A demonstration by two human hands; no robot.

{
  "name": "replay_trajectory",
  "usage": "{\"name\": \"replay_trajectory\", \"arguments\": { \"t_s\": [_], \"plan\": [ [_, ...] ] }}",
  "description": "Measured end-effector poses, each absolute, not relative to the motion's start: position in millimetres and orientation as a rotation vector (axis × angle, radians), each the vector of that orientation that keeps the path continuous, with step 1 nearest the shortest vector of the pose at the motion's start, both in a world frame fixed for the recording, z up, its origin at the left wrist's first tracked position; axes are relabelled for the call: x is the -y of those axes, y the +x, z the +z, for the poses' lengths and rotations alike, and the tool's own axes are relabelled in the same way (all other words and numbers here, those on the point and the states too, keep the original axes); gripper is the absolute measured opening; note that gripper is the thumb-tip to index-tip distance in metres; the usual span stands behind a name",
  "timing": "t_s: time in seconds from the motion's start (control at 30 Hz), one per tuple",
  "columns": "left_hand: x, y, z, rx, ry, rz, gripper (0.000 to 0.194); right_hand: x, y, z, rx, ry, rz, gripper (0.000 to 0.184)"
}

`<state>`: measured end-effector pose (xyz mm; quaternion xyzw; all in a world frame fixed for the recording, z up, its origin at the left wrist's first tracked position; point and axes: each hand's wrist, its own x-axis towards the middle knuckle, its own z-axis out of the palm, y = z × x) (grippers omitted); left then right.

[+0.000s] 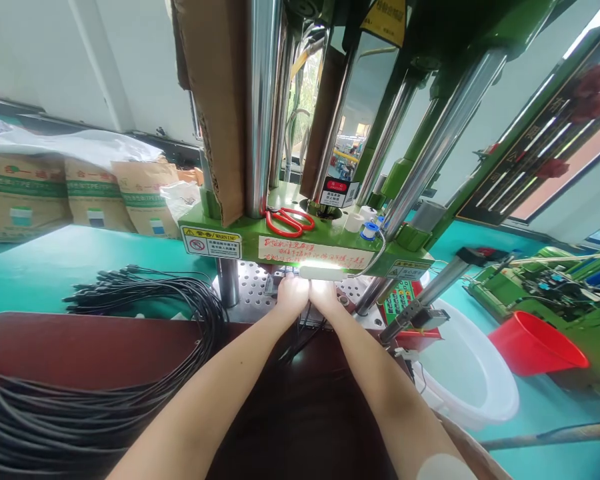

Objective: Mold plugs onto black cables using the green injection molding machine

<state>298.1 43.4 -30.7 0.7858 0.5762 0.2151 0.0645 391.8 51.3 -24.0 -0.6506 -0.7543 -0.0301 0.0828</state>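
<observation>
Both my arms reach forward under the green plate [250, 248] of a press machine. My left hand [293, 293] and my right hand [323, 293] are side by side over the perforated metal bed [253, 283], below a bright lamp [323, 273]. The lamp and the plate's edge hide my fingers, so what they touch cannot be made out. Black cables [296, 347] hang down from between my hands toward the table's front edge.
A large bundle of black cables [150, 293] lies on the dark red table [80, 340] at left. Red-handled scissors [290, 222] and a blue-and-white spool [369, 231] rest on the green plate. Right of the machine stand a white tub [500, 387] and a red bucket [535, 343].
</observation>
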Motion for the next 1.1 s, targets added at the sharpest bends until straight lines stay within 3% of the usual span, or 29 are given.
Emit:
{"name": "replay_trajectory", "arguments": {
  "t_s": [0.5,1.1],
  "plan": [
    [-56,253,-28,-1.211,2.589,0.698,0.039,-37,440,-20,2.568,-1.520,-0.134,0.036],
    [-71,246,-39,-1.382,2.602,0.513,0.049,-46,442,-18,2.532,-1.559,-0.018,0.033]
  ]
}}
